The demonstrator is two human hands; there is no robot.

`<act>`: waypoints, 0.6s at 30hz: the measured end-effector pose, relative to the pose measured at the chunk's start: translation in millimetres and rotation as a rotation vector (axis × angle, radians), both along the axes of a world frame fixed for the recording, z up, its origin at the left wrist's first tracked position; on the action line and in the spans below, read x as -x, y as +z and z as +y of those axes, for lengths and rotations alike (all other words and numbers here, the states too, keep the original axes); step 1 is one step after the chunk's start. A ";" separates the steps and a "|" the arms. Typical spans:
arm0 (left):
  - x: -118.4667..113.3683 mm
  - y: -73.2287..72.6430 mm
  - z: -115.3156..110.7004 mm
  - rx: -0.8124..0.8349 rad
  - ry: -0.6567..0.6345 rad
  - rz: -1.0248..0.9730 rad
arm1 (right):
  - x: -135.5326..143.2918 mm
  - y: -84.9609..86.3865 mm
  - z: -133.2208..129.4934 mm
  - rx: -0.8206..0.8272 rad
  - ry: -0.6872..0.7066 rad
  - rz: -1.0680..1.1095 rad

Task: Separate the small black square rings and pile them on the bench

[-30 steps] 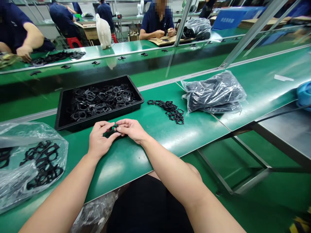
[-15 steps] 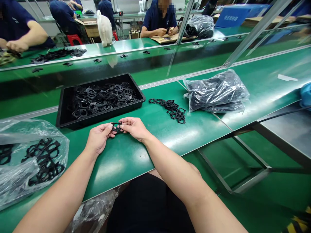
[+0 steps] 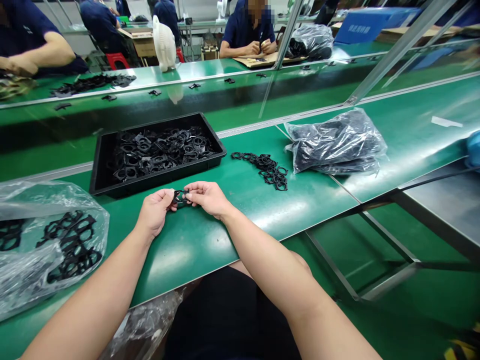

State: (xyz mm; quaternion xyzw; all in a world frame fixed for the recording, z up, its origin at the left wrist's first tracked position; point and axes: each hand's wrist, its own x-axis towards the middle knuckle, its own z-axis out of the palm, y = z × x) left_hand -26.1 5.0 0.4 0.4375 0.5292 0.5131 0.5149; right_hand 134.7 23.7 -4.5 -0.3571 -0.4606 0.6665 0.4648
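Between my two hands is a small black ring-shaped part [image 3: 180, 196], held just above the green table [image 3: 180, 250]. The fingers of my left hand [image 3: 155, 210] pinch its left end. My right hand [image 3: 206, 197] grips the right end between thumb and fingers. Just beyond them stands a black tray [image 3: 157, 185] with many black parts [image 3: 161, 150] in it. To the right of the tray lies a loose pile of black ring parts [image 3: 264, 167]. An open clear bag [image 3: 101, 220] at the left holds more black parts.
A filled plastic bag [image 3: 337, 142] lies on the table at the right. Behind runs a conveyor [image 3: 210, 107] carrying spaced small black parts. Metal posts [image 3: 397, 55] rise beyond the table. Several people in dark blue shirts sit across, near a white fan-like object [image 3: 164, 45].
The view has shifted slightly. Both hands stay at about the same place with the black part between them, its tilt slightly changed. Small parts on the conveyor appear a little farther right.
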 end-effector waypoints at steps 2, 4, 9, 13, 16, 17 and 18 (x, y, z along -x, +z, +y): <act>-0.6 -0.5 -0.1 0.003 0.028 -0.001 | 0.1 0.0 0.2 -0.003 -0.003 0.001; -1.7 -0.7 -0.1 0.007 0.070 -0.011 | 0.3 0.2 0.1 -0.008 -0.002 0.005; -5.1 0.9 0.7 0.001 0.170 -0.059 | 1.1 1.2 -0.7 -0.017 -0.010 0.004; -5.5 3.6 1.0 0.016 0.165 -0.102 | 1.3 1.6 -1.0 -0.013 -0.019 0.008; -4.7 5.3 0.4 0.035 0.101 -0.131 | 1.3 1.0 -0.7 -0.024 -0.019 0.002; -4.3 5.7 0.2 0.038 0.096 -0.137 | 1.2 0.6 -0.5 -0.029 -0.019 -0.002; -3.9 6.0 0.0 0.039 0.098 -0.138 | 1.1 0.3 -0.4 -0.033 -0.017 -0.005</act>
